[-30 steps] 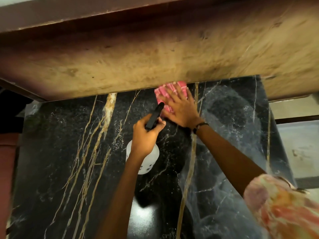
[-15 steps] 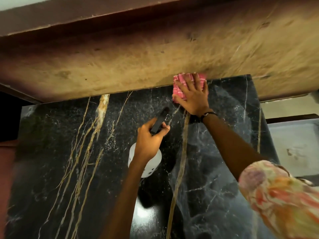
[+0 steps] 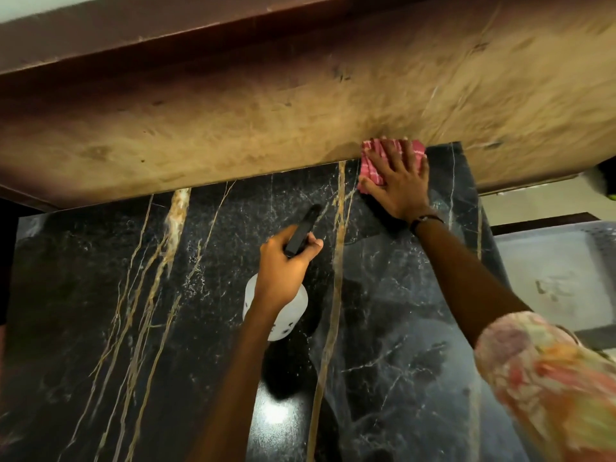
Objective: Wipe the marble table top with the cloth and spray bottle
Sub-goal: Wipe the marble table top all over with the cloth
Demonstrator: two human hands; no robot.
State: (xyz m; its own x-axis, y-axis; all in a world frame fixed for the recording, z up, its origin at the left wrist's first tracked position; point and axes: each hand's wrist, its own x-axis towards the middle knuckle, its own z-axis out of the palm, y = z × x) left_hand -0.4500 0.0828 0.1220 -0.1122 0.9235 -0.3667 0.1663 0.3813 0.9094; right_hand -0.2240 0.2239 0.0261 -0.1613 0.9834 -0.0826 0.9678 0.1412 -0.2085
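Right hand (image 3: 398,185) lay flat on the cloth (image 3: 375,161), fingers (image 3: 383,155) straight and spread, pressing it onto the bench (image 3: 100,295) at the far edge, about 1 o'clock in the view, hard against the tan wall (image 3: 233,111). Left hand (image 3: 283,268) held the bottle (image 3: 290,311) near centre, fingers curled round its neck, black nozzle (image 3: 303,230) pointing toward 1 o'clock at the cloth. Cloth lay up and right of the nozzle, near but apart; right hand was the nearer, already on it. Judged: wiping the back strip; the right corner at 2 o'clock looked unwiped, so the stroke likely ran along the wall. Bench surface was black marble with gold and white veins, glossy, with a lamp glare at 6 o'clock. A pale floor (image 3: 550,278) showed at 3 o'clock.
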